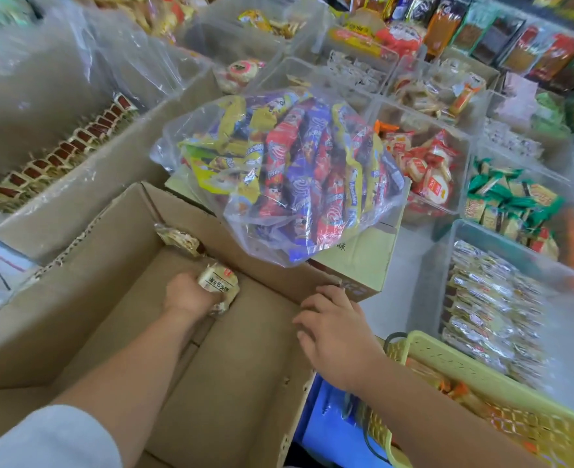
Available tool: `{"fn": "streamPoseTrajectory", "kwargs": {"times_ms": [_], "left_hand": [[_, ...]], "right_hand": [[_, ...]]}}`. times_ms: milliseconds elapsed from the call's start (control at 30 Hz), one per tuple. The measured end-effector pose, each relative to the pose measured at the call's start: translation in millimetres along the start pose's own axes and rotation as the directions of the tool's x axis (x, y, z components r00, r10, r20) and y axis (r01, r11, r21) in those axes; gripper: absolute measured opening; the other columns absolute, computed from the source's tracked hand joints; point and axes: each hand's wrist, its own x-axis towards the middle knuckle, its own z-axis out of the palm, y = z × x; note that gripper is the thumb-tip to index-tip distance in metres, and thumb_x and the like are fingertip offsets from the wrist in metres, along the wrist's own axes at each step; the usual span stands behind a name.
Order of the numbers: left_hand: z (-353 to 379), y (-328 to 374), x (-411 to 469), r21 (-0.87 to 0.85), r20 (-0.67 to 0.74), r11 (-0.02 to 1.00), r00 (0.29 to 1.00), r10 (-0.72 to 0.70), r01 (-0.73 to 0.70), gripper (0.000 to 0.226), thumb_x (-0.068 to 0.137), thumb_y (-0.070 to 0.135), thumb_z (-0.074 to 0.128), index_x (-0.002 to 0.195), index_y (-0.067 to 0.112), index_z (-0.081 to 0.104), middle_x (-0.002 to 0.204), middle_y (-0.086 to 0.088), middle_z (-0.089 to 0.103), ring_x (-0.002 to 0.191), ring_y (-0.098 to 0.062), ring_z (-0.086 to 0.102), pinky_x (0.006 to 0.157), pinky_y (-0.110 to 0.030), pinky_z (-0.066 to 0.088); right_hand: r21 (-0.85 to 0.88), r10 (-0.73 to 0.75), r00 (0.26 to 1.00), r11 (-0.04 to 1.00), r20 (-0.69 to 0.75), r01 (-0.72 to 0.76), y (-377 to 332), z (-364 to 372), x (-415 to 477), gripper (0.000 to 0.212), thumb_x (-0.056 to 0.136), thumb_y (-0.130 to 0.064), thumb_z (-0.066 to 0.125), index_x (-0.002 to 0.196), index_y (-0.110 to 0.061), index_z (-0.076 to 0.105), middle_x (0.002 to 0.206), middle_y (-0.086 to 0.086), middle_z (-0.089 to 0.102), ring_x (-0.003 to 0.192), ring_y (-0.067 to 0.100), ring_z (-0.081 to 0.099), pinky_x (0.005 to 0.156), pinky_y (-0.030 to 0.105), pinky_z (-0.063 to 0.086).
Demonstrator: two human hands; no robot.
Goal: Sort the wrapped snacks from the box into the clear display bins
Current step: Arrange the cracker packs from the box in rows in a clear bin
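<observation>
While your left hand (191, 293) grips a wrapped snack (218, 285), label up, on the box (245, 366) floor, your right hand (336, 329) rests loose-fingered on its rim; a bulging snack bag (289, 177) overhangs beyond both.

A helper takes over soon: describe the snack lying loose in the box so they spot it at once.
Start at the open cardboard box under the person's arms. In its far corner lies a pale wrapped snack. Its neighbour looks alike but is gripped by the left hand; this one lies untouched.
</observation>
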Motion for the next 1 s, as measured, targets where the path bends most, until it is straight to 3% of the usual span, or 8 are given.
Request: {"fn": "streamPoseTrajectory", "kwargs": {"times_ms": [167,300,433,567,700,833,933,1000], "left_hand": [[-24.7,-9.2,4.0,0.391,-0.206,0.876,0.901,0.381,-0.281,0.05,0.063,0.029,0.091,0.108,0.015,0.074,0.123,-0.016,0.051,0.109,-0.041,0.049,0.093,-0.05,0.049],[-44.6,-8.5,17.9,0.59,-0.167,0.716,0.811,0.561,-0.375,0.04,0.063,0.027,0.094,0.099,0.015,0.079,0.153,-0.02,0.04,0.14,-0.043,0.035,0.115,-0.059,0.028],[-58.0,-1.8,28.8,0.702,-0.045,0.607,0.827,0.56,-0.373,0.036,0.077,0.029,0.084,0.11,0.016,0.078,0.156,-0.022,0.035,0.151,-0.041,0.023,0.124,-0.056,0.012],[-64.5,2.3,26.5,0.817,0.023,0.502,0.885,0.465,-0.285,0.036,0.088,0.032,0.066,0.123,0.026,0.072,0.158,-0.01,0.03,0.138,-0.037,0.038,0.115,-0.045,0.032],[-69.5,6.0,13.9,0.888,0.071,0.378,0.89,0.45,-0.261,0.035,0.091,0.034,0.054,0.123,0.035,0.069,0.137,0.004,0.053,0.122,-0.024,0.043,0.101,-0.037,0.036],[-74.7,8.1,-7.3,0.868,0.067,0.415,0.891,0.449,-0.274,0.032,0.09,0.041,0.059,0.12,0.033,0.069,0.117,0.003,0.058,0.118,-0.023,0.049,0.099,-0.036,0.038],[-81.0,11.4,-40.1,0.776,0.04,0.558,0.905,0.423,-0.295,0.036,0.087,0.049,0.064,0.116,0.029,0.07,0.113,-0.001,0.058,0.113,-0.025,0.056,0.093,-0.037,0.044],[-85.3,16.1,-70.1,0.604,-0.03,0.735,0.913,0.407,-0.308,0.034,0.084,0.047,0.071,0.106,0.022,0.072,0.105,-0.003,0.057,0.105,-0.028,0.059,0.088,-0.038,0.049]], "right_hand": [[-0.023,-0.011,1.0,1.0,0.006,0.011,1.7,-0.4,-0.6,0.042,0.098,-0.048,0.032,0.12,-0.039,0.067,0.13,-0.021,0.053,0.138,0.014,0.026,0.109,0.039,0.033],[-0.014,-0.016,1.0,1.0,0.023,0.017,3.1,-1.8,-0.5,0.041,0.099,-0.049,0.032,0.121,-0.04,0.066,0.13,-0.023,0.052,0.138,0.012,0.024,0.109,0.039,0.032],[-0.001,-0.023,0.999,1.0,0.028,0.023,5.3,-2.7,0.2,0.04,0.099,-0.048,0.033,0.122,-0.04,0.065,0.13,-0.023,0.051,0.138,0.011,0.024,0.11,0.039,0.033],[-0.002,-0.029,0.999,1.0,0.029,0.029,6.0,-3.5,0.3,0.042,0.099,-0.049,0.03,0.122,-0.041,0.065,0.13,-0.023,0.051,0.137,0.011,0.024,0.111,0.039,0.032],[0.001,-0.037,0.999,0.999,0.034,0.037,6.7,-3.8,-0.4,0.042,0.1,-0.049,0.031,0.123,-0.04,0.064,0.131,-0.023,0.05,0.137,0.011,0.023,0.11,0.039,0.031],[-0.008,-0.056,0.998,0.998,0.041,0.056,8.1,-5.1,0.9,0.04,0.1,-0.048,0.032,0.122,-0.039,0.065,0.131,-0.022,0.05,0.137,0.013,0.022,0.106,0.039,0.034],[-0.013,-0.076,0.996,0.997,0.05,0.077,9.8,-7.3,1.5,0.039,0.101,-0.048,0.034,0.124,-0.038,0.064,0.132,-0.02,0.049,0.137,0.014,0.024,0.105,0.04,0.036],[0.006,-0.083,0.994,0.997,0.073,0.083,10.7,-10.6,2.4,0.039,0.1,-0.051,0.037,0.13,-0.038,0.059,0.137,-0.019,0.048,0.14,0.015,0.023,0.108,0.042,0.033]]}}
